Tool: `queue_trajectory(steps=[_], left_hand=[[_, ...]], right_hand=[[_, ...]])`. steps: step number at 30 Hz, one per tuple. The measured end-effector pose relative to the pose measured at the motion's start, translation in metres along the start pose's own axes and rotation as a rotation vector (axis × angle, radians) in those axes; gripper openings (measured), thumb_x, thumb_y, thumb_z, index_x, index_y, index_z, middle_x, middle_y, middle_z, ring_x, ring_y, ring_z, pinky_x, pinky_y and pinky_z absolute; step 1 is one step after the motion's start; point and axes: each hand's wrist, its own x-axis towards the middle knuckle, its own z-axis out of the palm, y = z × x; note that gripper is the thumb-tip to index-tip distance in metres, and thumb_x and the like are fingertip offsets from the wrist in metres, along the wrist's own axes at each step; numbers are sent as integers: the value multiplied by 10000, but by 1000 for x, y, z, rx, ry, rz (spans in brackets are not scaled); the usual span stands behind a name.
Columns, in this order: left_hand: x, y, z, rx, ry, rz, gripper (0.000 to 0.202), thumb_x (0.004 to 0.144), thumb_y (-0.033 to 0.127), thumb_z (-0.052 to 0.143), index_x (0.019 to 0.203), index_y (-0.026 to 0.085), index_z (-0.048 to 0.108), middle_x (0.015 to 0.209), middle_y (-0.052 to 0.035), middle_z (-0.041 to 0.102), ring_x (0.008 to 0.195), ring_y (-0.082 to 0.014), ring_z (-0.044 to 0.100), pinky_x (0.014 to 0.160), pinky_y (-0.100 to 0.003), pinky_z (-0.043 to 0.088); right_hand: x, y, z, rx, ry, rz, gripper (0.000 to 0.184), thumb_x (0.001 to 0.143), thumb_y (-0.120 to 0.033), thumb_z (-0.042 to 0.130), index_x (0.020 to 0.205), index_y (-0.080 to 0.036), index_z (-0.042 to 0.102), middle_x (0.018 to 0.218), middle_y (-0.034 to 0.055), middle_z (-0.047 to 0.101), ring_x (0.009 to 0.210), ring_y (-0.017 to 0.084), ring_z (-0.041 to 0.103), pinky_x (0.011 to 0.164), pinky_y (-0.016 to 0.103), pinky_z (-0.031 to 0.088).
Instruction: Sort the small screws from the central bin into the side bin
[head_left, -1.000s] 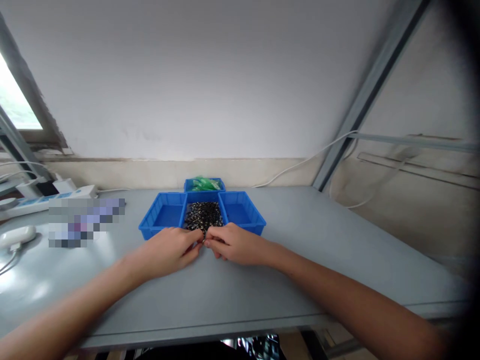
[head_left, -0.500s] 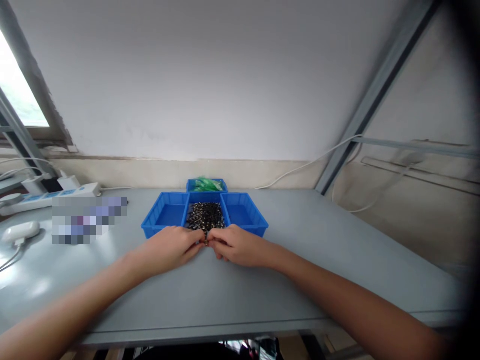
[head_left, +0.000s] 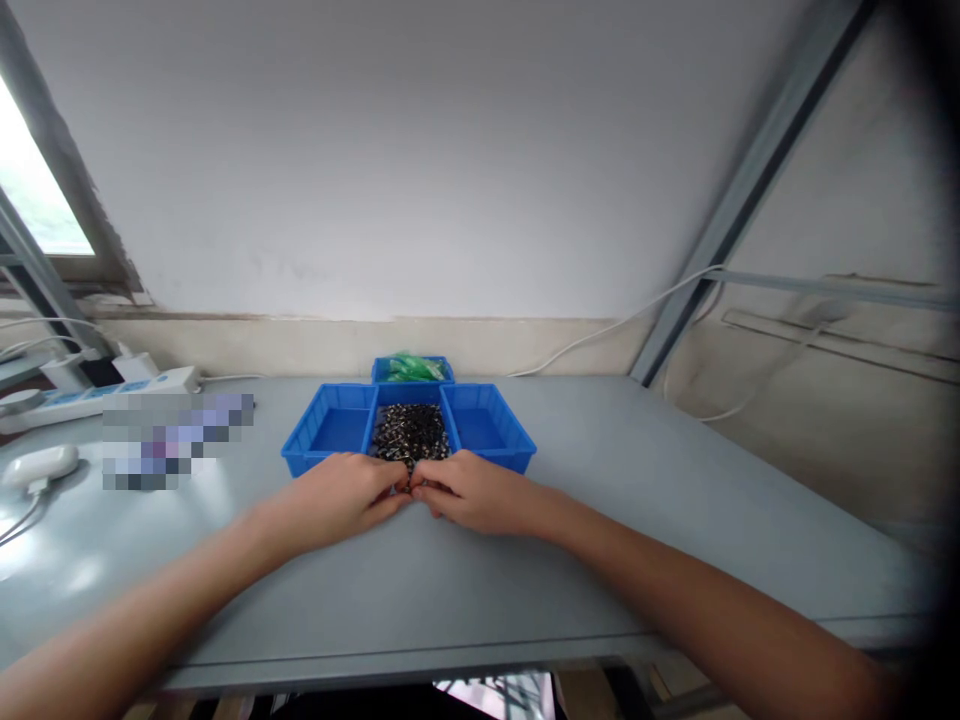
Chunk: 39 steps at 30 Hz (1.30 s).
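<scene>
My left hand (head_left: pixel 346 492) and my right hand (head_left: pixel 471 490) meet at the front edge of the middle blue bin. Both are closed in a pinch, fingertips almost touching. Whatever small piece sits between the fingertips is too small and too covered to name. Just behind the fingers, a heap of small dark, shiny metal-looking parts (head_left: pixel 411 430) fills the middle bin. To its left stands a blue bin (head_left: pixel 304 437) with nothing seen in it, and to its right a similar blue bin (head_left: pixel 517 437).
A smaller blue bin (head_left: pixel 381 371) with green plastic wrapping (head_left: pixel 414 367) stands behind, near the wall. On the left lie a power strip (head_left: pixel 176 382) with plugs, a white case (head_left: pixel 43 462) on a cable and a blurred-out object (head_left: pixel 187 437). A metal post (head_left: pixel 679 290) rises at right.
The right hand's lower fingers have curled in, and its fingertips have shifted slightly left against the left hand's. The bins stay where they were.
</scene>
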Motion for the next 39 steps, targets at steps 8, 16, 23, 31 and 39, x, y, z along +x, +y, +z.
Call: queue_trajectory(steps=[8,16,23,31,39], left_hand=[[-1,0,2,96,34,-14,198,859,279,365,787,183,523,642,6,582,566,-136,548,493,-244,316],[-2,2,-1,92,28,1,145,853,237,362,813,193,495,686,16,596,574,-131,543,491,-242,298],[-1,1,0,102,8,-14,144,848,250,373,802,191,496,649,20,583,556,-129,537,485,-241,298],[0,0,2,114,-3,-16,145,853,240,370,772,186,478,707,12,606,597,-137,554,495,-244,308],[0,1,2,114,-13,-19,141,849,240,378,773,180,481,726,3,610,595,-136,553,492,-240,311]], right_hand=[[0,-3,0,-1,-7,116,212,885,-296,353,782,-171,490,585,-22,506,508,95,441,484,214,267],[0,1,2,-91,-2,49,221,894,-267,331,785,-164,493,636,-2,521,530,101,444,494,220,276],[0,1,3,-78,24,46,205,883,-266,356,774,-165,498,703,15,582,599,111,505,547,219,327],[1,-4,1,-170,32,7,203,882,-265,371,785,-160,516,709,25,597,619,124,530,555,225,337],[0,-5,1,-191,36,-45,208,888,-251,368,811,-157,536,746,28,613,649,123,543,571,221,352]])
